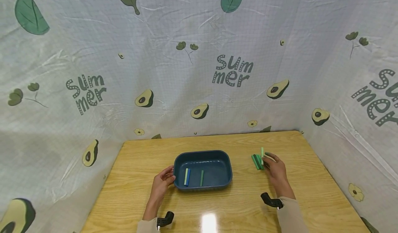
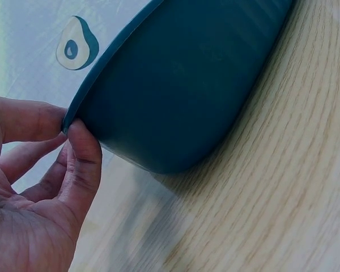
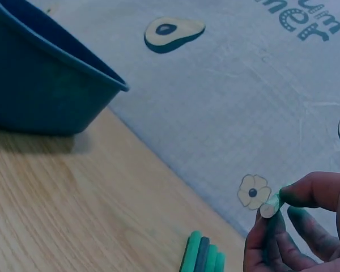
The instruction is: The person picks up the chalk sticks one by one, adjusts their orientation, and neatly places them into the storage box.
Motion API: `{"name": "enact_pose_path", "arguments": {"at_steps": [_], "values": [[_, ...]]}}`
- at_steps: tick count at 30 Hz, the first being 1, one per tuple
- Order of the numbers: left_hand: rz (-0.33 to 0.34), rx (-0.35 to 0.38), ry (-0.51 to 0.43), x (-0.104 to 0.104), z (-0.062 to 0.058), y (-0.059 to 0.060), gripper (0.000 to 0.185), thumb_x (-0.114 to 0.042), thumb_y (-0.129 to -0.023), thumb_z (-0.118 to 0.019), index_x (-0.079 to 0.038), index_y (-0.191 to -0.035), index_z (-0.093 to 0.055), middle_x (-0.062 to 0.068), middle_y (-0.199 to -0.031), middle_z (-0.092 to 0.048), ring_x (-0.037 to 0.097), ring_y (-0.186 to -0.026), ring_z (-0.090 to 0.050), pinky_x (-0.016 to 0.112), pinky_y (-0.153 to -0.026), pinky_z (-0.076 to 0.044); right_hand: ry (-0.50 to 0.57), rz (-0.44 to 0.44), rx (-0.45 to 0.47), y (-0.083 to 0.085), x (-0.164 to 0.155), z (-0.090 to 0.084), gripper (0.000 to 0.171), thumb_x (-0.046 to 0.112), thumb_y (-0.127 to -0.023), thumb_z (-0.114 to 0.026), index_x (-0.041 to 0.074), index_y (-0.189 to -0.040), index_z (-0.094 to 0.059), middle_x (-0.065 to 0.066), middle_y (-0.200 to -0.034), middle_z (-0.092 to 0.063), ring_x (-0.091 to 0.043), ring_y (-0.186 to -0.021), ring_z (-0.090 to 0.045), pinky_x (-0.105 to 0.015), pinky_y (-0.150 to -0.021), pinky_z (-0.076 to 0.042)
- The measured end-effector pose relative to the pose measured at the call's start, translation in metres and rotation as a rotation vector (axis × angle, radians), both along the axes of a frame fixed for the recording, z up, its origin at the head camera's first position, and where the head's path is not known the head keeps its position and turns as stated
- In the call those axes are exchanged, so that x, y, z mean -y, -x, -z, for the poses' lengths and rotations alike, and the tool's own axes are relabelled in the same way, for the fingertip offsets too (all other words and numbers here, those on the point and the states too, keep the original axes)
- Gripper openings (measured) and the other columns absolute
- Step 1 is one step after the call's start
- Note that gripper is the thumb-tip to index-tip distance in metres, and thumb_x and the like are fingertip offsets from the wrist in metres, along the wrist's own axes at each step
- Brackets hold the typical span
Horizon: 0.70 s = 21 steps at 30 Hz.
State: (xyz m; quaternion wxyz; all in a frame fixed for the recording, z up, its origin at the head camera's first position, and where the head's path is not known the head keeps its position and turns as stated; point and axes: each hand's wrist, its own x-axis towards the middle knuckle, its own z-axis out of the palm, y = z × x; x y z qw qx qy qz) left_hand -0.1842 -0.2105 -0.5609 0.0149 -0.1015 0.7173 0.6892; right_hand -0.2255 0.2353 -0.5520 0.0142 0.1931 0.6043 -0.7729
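We see a dark blue plastic tray with rounded corners (image 1: 202,170) standing in the middle of the light wooden table (image 1: 217,205). The left hand (image 1: 161,184) is at the left short side of this tray; in the left wrist view its thumb and one finger (image 2: 82,164) pinch the tray's rim, and the other fingers are loosely curved behind. Inside the tray lie two short sticks, apart from each other: a pale green and blue one (image 1: 186,176) on the left and a darker green one (image 1: 202,178) in the middle. To the right of the tray, well apart from it, the right hand (image 1: 276,172) pinches a pale green stick (image 1: 262,154) between thumb and fingertips and holds it upright. Just beside this hand, on its left, a small row of green sticks (image 1: 256,161) lies flat on the table, touching each other. A white cloth with avocado prints and the word "summer" (image 1: 233,70) hangs around the table.
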Motion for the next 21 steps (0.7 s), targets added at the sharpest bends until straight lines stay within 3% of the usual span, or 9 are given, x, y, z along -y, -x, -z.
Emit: {"name": "enact_pose_path", "arguments": {"at_steps": [7,13,17,21], "values": [[0.003,0.004,0.003,0.0,0.001,0.0,0.048,0.003,-0.093,-0.06,0.0,-0.14,-0.052,0.024,-0.134,-0.053,0.019,-0.109,-0.056,0.021,-0.078,-0.055,-0.005,-0.076,-0.038,-0.001,0.002,-0.001,0.061,0.02,-0.1,-0.056,0.009,-0.153,-0.029,0.015,-0.108,-0.061,-0.007,-0.109,-0.06,-0.027,-0.095,-0.05],[0.006,-0.004,0.005,0.0,0.001,-0.001,0.048,0.003,-0.093,-0.059,0.0,-0.14,-0.051,0.024,-0.133,-0.053,0.02,-0.109,-0.056,0.021,-0.077,-0.055,-0.118,-0.176,-0.104,-0.001,0.004,-0.005,0.066,0.017,-0.099,-0.058,0.016,-0.156,-0.024,0.001,-0.122,-0.058,-0.005,-0.097,-0.063,-0.032,-0.094,-0.052],[0.006,-0.005,0.002,0.001,0.001,0.0,0.048,0.005,-0.093,-0.059,0.001,-0.14,-0.052,0.024,-0.133,-0.053,0.016,-0.106,-0.056,0.021,-0.077,-0.054,-0.149,-0.222,-0.131,-0.002,0.008,-0.008,0.064,0.019,-0.099,-0.058,0.015,-0.155,-0.026,0.007,-0.113,-0.064,-0.005,-0.093,-0.064,-0.037,-0.093,-0.052],[0.008,-0.007,-0.003,0.001,0.0,0.0,0.048,0.005,-0.092,-0.059,0.001,-0.14,-0.051,0.024,-0.133,-0.053,0.019,-0.107,-0.056,0.021,-0.077,-0.055,-0.104,-0.225,-0.129,-0.003,0.014,-0.009,0.061,0.02,-0.1,-0.056,0.012,-0.154,-0.027,0.017,-0.1,-0.068,-0.002,-0.089,-0.064,-0.032,-0.089,-0.054]]}}
